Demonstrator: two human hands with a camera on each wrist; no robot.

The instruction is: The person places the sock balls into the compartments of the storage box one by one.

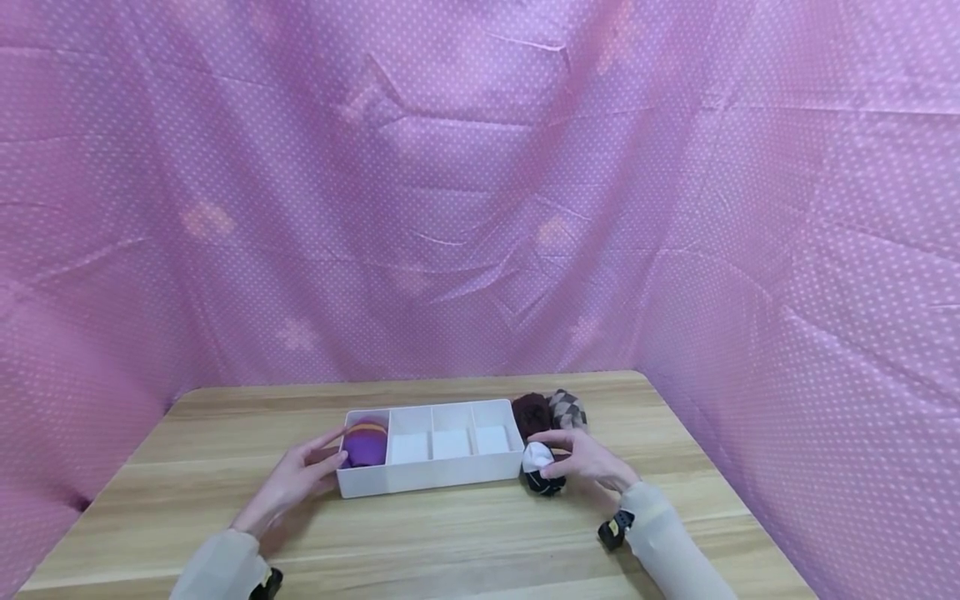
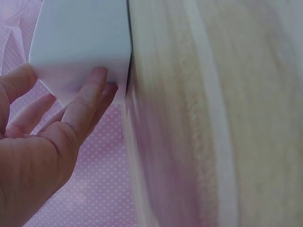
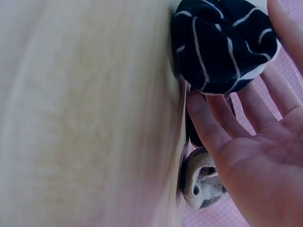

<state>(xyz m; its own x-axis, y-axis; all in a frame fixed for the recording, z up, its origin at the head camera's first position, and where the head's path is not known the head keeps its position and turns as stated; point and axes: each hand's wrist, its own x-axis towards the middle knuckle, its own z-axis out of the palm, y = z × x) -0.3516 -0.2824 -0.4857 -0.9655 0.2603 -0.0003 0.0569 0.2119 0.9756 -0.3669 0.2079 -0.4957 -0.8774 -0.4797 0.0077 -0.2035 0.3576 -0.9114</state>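
A white divided box point(image 1: 435, 475) stands on the table, with a purple rolled sock bundle point(image 1: 365, 447) with an orange band in its leftmost compartment. My left hand point(image 1: 303, 475) rests against the box's left end; in the left wrist view its fairly straight fingers point(image 2: 85, 101) touch the end wall. At the box's right end, my right hand point(image 1: 581, 458) holds a black rolled sock bundle point(image 3: 222, 47) with white lines and a white part, thumb on one side and fingers on the other. Behind it lie a dark brown bundle point(image 1: 531, 413) and a grey checked bundle point(image 1: 567, 409).
The box's other three compartments show bare white floors. The wooden table point(image 1: 450, 550) reaches back to a pink dotted curtain point(image 1: 450, 208), which also hangs at both sides. Each wrist wears a black strapped device point(image 1: 615, 529).
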